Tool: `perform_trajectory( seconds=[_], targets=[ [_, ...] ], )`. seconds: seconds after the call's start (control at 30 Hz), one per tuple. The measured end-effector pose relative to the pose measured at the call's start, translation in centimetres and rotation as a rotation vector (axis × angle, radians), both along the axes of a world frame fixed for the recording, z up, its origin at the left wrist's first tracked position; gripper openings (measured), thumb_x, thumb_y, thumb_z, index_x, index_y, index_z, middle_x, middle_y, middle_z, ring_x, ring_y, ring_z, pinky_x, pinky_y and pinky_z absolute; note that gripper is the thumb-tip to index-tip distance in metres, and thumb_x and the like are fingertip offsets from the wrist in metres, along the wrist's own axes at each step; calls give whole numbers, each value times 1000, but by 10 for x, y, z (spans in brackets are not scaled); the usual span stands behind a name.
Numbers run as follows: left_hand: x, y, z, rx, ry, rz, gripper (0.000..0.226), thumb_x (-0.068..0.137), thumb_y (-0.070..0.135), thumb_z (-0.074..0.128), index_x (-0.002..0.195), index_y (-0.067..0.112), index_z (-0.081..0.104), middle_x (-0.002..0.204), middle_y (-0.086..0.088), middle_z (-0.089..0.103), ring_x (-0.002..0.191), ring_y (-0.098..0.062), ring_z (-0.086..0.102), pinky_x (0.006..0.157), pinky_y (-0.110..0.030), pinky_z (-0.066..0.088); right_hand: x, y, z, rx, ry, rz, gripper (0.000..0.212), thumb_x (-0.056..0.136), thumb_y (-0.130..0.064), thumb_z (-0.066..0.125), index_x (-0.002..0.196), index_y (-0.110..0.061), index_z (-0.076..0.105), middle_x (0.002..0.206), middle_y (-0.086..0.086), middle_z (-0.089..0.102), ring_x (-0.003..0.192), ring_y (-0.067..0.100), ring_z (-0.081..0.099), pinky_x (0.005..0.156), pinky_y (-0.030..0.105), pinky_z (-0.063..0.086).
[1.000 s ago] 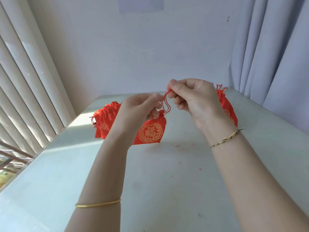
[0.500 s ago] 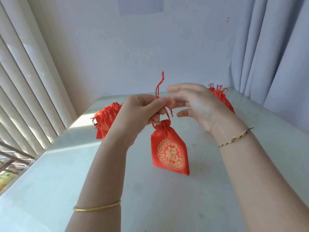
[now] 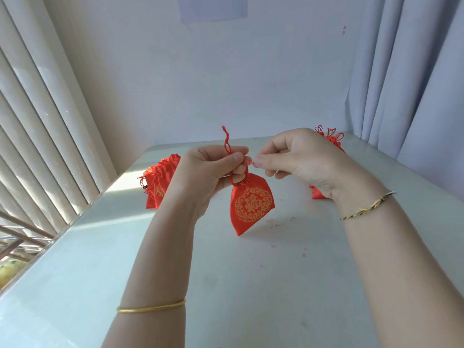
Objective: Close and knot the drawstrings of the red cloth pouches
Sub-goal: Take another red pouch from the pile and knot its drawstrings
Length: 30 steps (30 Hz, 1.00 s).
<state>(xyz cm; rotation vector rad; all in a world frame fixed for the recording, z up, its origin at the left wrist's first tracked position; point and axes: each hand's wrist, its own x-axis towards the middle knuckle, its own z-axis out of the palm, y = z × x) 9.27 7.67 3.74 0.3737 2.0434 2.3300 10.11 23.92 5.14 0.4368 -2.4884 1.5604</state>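
Note:
A red cloth pouch (image 3: 251, 209) with a round gold emblem hangs above the table, its mouth gathered tight. My left hand (image 3: 211, 172) pinches its red drawstring (image 3: 227, 141) just above the gathered neck, and one string end sticks up past my fingers. My right hand (image 3: 296, 156) pinches another short bit of the same string right beside my left thumb. A pile of red pouches (image 3: 158, 189) lies at the back left of the table. More red pouches (image 3: 331, 139) with looped strings lie behind my right hand, partly hidden by it.
The pale table (image 3: 226, 285) carries small red thread scraps to the right of the hanging pouch. Vertical blinds (image 3: 37, 121) line the left side, a grey curtain (image 3: 414, 84) hangs at the right, and a white wall closes the back.
The pouch swung down from my fingers and now hangs upright facing me. My right hand went from spread fingers to a pinch on the string. One string end has risen above my left hand.

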Motion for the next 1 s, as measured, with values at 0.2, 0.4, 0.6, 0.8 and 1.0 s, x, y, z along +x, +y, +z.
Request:
perform_trajectory(
  seconds=[0.2, 0.4, 0.6, 0.8, 1.0],
  targets=[
    [5, -1, 3, -91, 41, -59, 16, 83, -7, 60, 92, 3, 68, 73, -7, 68, 66, -15, 64, 71, -27, 59, -8, 4, -8, -141, -33, 27, 16, 93, -17, 51, 87, -16, 65, 82, -5, 67, 83, 9, 63, 78, 28, 48],
    [7, 0, 6, -228, 241, -47, 26, 83, -11, 58, 101, 6, 64, 80, -16, 63, 58, -15, 63, 58, -20, 53, -14, -6, -23, -245, -182, 235, 21, 87, 2, 48, 85, -12, 64, 83, 8, 66, 80, 18, 62, 75, 25, 48],
    [1, 4, -1, -535, 627, 259, 35, 81, -2, 63, 102, 25, 63, 81, 3, 68, 76, -10, 65, 76, -24, 51, -16, -1, -23, -361, -193, 203, 11, 87, -2, 56, 82, -6, 65, 78, 12, 67, 76, 26, 62, 70, 25, 52],
    [0, 6, -6, -653, 909, 414, 30, 82, 5, 60, 106, 20, 65, 81, 15, 65, 83, -13, 63, 77, -36, 51, -20, -3, -23, -415, -266, 276, 21, 93, -21, 47, 86, -13, 65, 79, 6, 63, 74, 18, 62, 71, 28, 49],
    [-1, 5, -8, -577, 920, 437, 27, 81, 5, 63, 102, 21, 67, 81, 23, 62, 84, -12, 61, 79, -26, 49, -19, -5, -26, -508, -322, 403, 16, 93, -20, 48, 91, -9, 59, 85, 6, 62, 76, 16, 63, 69, 28, 51]
  ],
)
